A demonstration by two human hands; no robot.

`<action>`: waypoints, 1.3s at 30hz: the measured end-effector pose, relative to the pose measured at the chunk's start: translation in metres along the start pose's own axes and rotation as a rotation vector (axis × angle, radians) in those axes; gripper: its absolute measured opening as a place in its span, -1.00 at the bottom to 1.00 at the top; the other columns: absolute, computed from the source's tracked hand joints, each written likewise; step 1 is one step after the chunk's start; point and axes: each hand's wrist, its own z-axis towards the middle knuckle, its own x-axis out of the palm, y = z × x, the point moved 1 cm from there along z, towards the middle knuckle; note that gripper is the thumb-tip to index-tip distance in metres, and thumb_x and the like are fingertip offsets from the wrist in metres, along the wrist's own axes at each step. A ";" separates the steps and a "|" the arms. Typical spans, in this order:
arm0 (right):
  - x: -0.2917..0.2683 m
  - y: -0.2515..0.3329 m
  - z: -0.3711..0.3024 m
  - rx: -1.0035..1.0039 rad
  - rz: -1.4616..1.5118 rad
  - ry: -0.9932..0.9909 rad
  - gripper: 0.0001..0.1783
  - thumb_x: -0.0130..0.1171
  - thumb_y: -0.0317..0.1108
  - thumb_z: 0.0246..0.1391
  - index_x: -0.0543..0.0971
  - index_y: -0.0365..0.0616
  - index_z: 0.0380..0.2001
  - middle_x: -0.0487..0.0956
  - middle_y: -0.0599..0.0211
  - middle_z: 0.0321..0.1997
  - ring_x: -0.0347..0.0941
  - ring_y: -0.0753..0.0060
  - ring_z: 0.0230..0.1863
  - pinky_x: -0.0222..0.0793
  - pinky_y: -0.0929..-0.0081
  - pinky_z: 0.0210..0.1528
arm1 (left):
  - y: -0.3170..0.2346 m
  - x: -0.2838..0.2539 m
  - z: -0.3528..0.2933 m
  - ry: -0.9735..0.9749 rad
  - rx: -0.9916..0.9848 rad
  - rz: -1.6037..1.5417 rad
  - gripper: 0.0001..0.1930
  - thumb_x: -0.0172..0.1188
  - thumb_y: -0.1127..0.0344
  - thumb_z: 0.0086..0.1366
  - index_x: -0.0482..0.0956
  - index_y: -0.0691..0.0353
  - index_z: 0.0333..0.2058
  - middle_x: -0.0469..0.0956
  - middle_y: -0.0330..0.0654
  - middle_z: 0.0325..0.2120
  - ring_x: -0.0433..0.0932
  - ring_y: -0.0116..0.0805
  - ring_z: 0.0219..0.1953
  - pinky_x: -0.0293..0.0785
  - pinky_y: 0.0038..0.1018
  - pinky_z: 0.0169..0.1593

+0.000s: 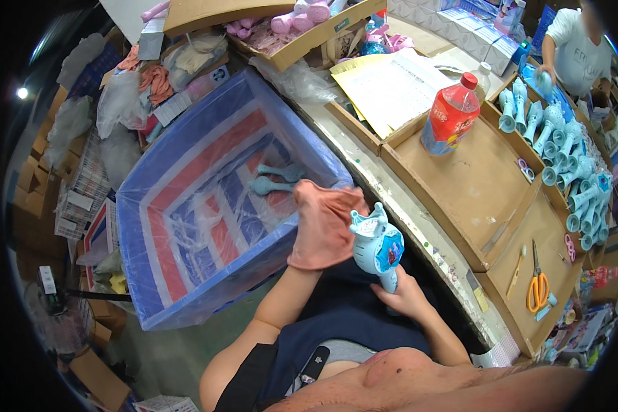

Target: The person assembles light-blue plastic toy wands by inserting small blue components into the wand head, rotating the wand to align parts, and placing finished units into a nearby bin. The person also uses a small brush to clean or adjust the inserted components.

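Note:
A salmon-pink cloth (328, 223) covers my left hand, hiding its fingers, so its grip does not show. Close beside the cloth, my right hand (406, 295) closes round the handle of a light blue toy wand (378, 250). The wand stands nearly upright, with a crown-like open top and a coloured picture panel on its head. Left of my hands is a large bin (216, 316) lined with clear plastic over blue, red and white stripes. Inside it lie two more light blue toy pieces (276, 180).
At right, a workbench holds cardboard trays (453, 199), a red-labelled bottle (452, 115), papers (395, 89) and orange-handled scissors (538, 288). Several blue wands (559, 147) fill a box beyond, near another person (578, 51). Pink toy parts (302, 17) lie in a carton at the top.

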 end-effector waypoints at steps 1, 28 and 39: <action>0.004 -0.005 0.004 -0.018 -0.031 -0.018 -0.57 0.28 -0.18 0.05 0.36 -0.17 -0.14 0.59 -0.18 -0.32 0.54 -0.28 -0.23 0.47 0.03 -0.23 | -0.009 0.004 -0.001 0.317 0.329 0.806 -0.73 0.36 0.27 0.15 0.60 0.37 -0.29 0.65 -0.12 -0.26 0.63 -0.29 -0.17 0.49 -0.41 0.11; 0.009 0.013 0.027 0.145 0.691 0.787 -0.63 0.38 -0.30 -0.06 0.40 -0.14 -0.29 0.51 0.35 -0.41 0.51 0.49 -0.37 0.43 0.52 -0.34 | 0.021 0.010 -0.040 -0.068 -0.206 -0.839 0.11 0.06 -0.74 -0.24 0.41 0.33 -0.11 0.51 -0.05 -0.25 0.53 -0.11 -0.27 0.54 -0.13 -0.16; 0.036 0.008 0.048 0.233 0.709 0.526 -0.46 0.38 -0.32 -0.15 0.43 -0.31 -0.09 0.57 0.24 -0.36 0.56 0.41 -0.35 0.48 0.46 -0.26 | 0.010 0.000 -0.031 -0.066 -0.421 -0.573 -0.34 -0.20 -0.20 0.31 0.40 0.46 -0.15 0.42 0.02 -0.63 0.43 -0.12 -0.66 0.43 -0.27 -0.50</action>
